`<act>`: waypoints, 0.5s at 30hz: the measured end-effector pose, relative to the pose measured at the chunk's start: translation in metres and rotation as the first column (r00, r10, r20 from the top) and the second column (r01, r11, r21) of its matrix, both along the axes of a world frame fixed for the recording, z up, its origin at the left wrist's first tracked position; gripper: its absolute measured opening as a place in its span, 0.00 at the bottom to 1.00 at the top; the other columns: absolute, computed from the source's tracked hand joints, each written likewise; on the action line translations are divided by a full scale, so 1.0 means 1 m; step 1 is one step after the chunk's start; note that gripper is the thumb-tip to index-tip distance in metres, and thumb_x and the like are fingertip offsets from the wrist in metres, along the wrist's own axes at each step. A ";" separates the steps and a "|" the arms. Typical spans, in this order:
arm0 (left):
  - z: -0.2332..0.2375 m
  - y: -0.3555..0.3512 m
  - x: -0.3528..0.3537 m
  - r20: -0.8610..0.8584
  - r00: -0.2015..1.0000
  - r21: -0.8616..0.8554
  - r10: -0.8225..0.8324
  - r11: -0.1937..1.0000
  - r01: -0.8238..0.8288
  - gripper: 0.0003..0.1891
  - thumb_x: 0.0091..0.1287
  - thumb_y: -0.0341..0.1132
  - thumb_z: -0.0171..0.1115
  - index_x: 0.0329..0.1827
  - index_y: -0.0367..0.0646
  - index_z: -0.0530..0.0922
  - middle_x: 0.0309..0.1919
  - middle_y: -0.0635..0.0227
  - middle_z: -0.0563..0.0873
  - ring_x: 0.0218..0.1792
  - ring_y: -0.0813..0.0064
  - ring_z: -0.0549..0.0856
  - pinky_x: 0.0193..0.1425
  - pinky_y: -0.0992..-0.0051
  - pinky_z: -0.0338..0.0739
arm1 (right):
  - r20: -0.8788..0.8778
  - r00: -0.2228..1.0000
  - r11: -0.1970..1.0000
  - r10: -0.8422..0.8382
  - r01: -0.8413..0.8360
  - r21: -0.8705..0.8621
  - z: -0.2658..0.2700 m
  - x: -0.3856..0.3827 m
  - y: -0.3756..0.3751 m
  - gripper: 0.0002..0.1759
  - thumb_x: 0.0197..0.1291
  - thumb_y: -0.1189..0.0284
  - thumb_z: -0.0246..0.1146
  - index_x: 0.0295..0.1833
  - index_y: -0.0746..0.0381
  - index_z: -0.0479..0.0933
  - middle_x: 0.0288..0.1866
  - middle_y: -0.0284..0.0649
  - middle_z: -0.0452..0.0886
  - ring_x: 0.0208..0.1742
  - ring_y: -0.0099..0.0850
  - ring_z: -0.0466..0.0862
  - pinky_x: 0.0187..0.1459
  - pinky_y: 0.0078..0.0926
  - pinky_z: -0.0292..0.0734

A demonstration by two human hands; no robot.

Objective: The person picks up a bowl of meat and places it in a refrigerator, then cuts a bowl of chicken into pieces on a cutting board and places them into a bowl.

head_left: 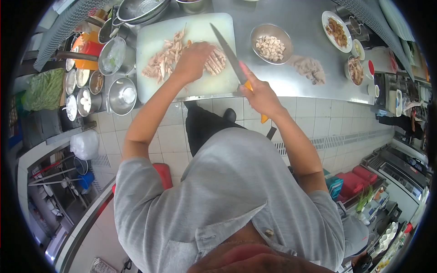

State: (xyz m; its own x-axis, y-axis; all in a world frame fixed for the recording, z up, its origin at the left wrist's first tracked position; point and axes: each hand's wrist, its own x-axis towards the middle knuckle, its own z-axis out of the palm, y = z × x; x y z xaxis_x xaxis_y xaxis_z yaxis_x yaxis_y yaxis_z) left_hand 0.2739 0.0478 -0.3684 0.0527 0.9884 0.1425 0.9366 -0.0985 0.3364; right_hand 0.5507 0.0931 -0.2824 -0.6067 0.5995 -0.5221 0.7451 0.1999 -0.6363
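My right hand [261, 96] is closed around the yellow handle of a kitchen knife [226, 47], whose long blade points up and left over the right edge of a white cutting board [154, 34]. Over the board, my left hand [193, 61] lies on pale strips of meat [215, 63], its fingers curled down onto them; the fingertips are partly hidden. A heap of torn meat [164, 61] spreads to the left of that hand. Right of the board stands a metal bowl [286, 43] with small pale diced pieces. Beside it, a pale, skin-like pile [308, 69] lies directly on the steel counter [314, 43].
Metal pots [129, 57] and a steel bowl [119, 108] crowd the board's left side, near orange and red bottles [91, 48]. At the right are a white plate [326, 19] of browned pieces and a bowl of shredded food [354, 70]. The counter's front edge runs close to my body.
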 end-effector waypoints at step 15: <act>0.022 0.020 0.011 -0.120 0.968 -0.371 0.221 0.894 -0.250 0.35 0.53 0.60 0.81 0.50 0.36 0.84 0.54 0.50 0.88 0.53 0.53 0.89 0.58 0.59 0.82 | 0.076 0.993 0.953 0.092 -0.110 0.281 -0.057 0.000 -0.005 0.40 0.77 0.66 0.56 0.89 0.41 0.50 0.45 0.58 0.87 0.49 0.56 0.87 0.57 0.52 0.80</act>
State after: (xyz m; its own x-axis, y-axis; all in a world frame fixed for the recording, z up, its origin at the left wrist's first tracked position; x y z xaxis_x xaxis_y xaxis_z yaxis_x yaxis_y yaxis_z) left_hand 0.2846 0.0674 -0.3459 -0.1924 0.9511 -0.2416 0.9398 0.2494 0.2335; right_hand 0.5505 0.0882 -0.3393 -0.6438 0.6656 -0.3774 0.7475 0.4419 -0.4959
